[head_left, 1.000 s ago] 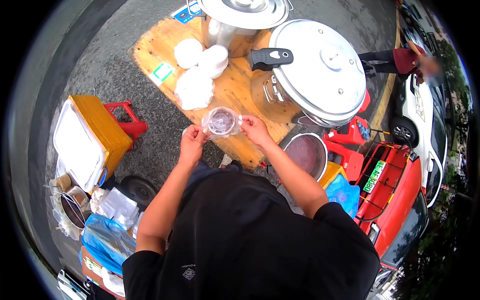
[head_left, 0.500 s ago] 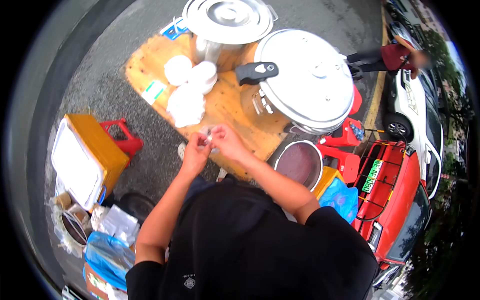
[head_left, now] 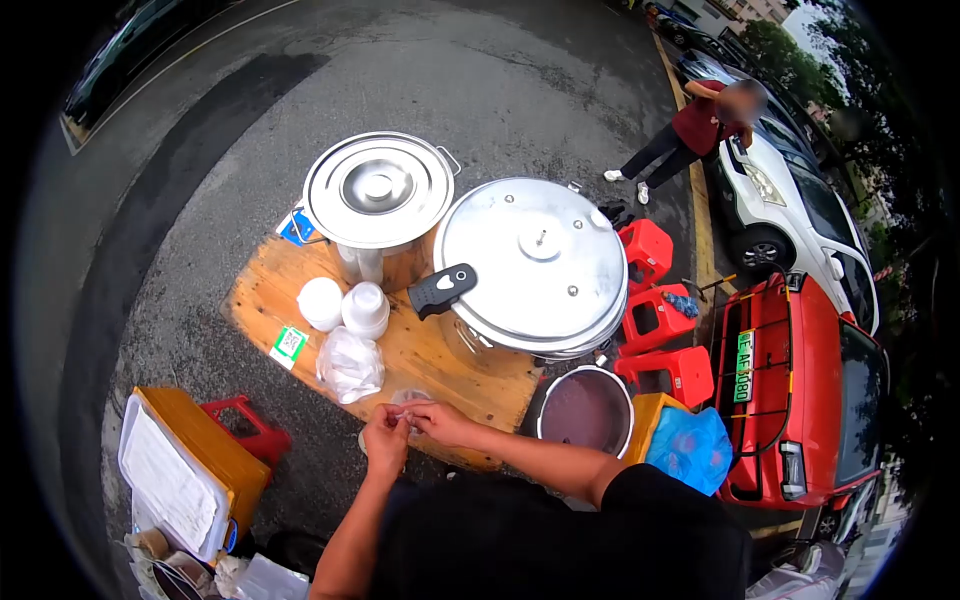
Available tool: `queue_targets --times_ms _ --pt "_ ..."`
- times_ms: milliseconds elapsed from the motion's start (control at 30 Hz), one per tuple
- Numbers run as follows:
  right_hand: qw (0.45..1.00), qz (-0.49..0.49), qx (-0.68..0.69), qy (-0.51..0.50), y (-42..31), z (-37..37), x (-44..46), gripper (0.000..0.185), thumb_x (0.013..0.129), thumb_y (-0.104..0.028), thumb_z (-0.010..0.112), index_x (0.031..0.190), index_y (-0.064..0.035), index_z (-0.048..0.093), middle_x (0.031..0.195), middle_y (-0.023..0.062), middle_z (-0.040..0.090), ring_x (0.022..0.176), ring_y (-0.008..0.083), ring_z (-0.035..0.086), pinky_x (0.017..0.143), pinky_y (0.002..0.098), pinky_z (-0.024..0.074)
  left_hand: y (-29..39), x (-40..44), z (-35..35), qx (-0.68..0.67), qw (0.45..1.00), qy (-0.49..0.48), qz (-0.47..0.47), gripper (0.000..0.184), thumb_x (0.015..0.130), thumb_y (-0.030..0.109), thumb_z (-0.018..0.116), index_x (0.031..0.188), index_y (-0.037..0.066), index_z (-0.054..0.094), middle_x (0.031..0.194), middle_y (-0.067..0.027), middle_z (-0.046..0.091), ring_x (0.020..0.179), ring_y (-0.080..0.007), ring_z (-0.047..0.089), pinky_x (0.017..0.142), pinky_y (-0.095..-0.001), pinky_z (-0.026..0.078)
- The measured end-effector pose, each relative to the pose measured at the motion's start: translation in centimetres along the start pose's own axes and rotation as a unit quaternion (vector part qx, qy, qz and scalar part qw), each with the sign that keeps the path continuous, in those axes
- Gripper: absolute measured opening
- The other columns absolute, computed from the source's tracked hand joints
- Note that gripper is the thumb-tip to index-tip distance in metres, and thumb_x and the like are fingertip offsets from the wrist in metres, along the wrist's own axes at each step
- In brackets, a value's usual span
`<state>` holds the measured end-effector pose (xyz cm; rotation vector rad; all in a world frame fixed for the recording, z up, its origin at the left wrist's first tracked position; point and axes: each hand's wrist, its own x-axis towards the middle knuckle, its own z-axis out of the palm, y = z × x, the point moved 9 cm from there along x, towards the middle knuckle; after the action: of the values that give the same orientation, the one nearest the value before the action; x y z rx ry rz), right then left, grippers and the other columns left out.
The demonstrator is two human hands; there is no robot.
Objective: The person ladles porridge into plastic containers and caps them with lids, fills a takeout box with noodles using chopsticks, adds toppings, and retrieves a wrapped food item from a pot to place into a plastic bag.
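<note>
My left hand (head_left: 385, 437) and my right hand (head_left: 440, 421) meet over the near edge of the wooden table (head_left: 490, 385). The fingers of both are pinched on a clear plastic bag (head_left: 411, 397), partly hidden by them. Just beyond lies a white plastic bundle (head_left: 350, 366). Behind it stand white bowls (head_left: 365, 308) in a stack and another white bowl or stack (head_left: 320, 303). A large pot with a silver lid (head_left: 533, 262) and black handle is on the right; a second lidded pot (head_left: 378, 190) stands at the back.
A round tub with dark reddish contents (head_left: 586, 412) is right of the table, near red stools (head_left: 668, 375) and a blue bag (head_left: 690, 449). An orange box (head_left: 195, 465) stands at left. A person (head_left: 690, 130) stands by a white car (head_left: 790, 190); a red vehicle (head_left: 800, 385) is nearer.
My hands have come together, gathering the clear bag that was spread between them around a round container. The view has tilted up, showing more road and the person by the car.
</note>
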<state>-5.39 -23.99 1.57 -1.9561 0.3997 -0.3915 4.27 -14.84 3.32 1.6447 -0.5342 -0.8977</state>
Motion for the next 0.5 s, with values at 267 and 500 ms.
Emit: queue_targets --times_ms 267,500 --pt "0.954 0.202 0.214 0.064 8.1 3.2 -0.5 0.022 0.098 -0.003 0.056 0.115 -0.0023 0.069 0.091 0.0054 0.071 0.079 0.0097 0.064 0.072 0.0282 0.0532 2.5 -0.3 1.6 0.13 0.986 -0.075 0.069 0.009 0.091 -0.001 0.065 0.099 -0.001 0.063 0.082 -0.0101 0.067 0.073 -0.0153 0.065 0.069 -0.0311 0.053" --pt "0.965 0.215 0.144 0.045 7.4 0.4 1.6 0.022 0.097 -0.006 0.058 0.112 -0.0011 0.073 0.091 0.0067 0.075 0.073 0.0124 0.067 0.066 0.0289 0.0535 3.3 2.0 1.9 0.159 0.974 -0.154 0.049 0.011 0.09 0.0 0.064 0.1 0.0 0.065 0.084 -0.0095 0.067 0.076 -0.0159 0.064 0.071 -0.0324 0.053"
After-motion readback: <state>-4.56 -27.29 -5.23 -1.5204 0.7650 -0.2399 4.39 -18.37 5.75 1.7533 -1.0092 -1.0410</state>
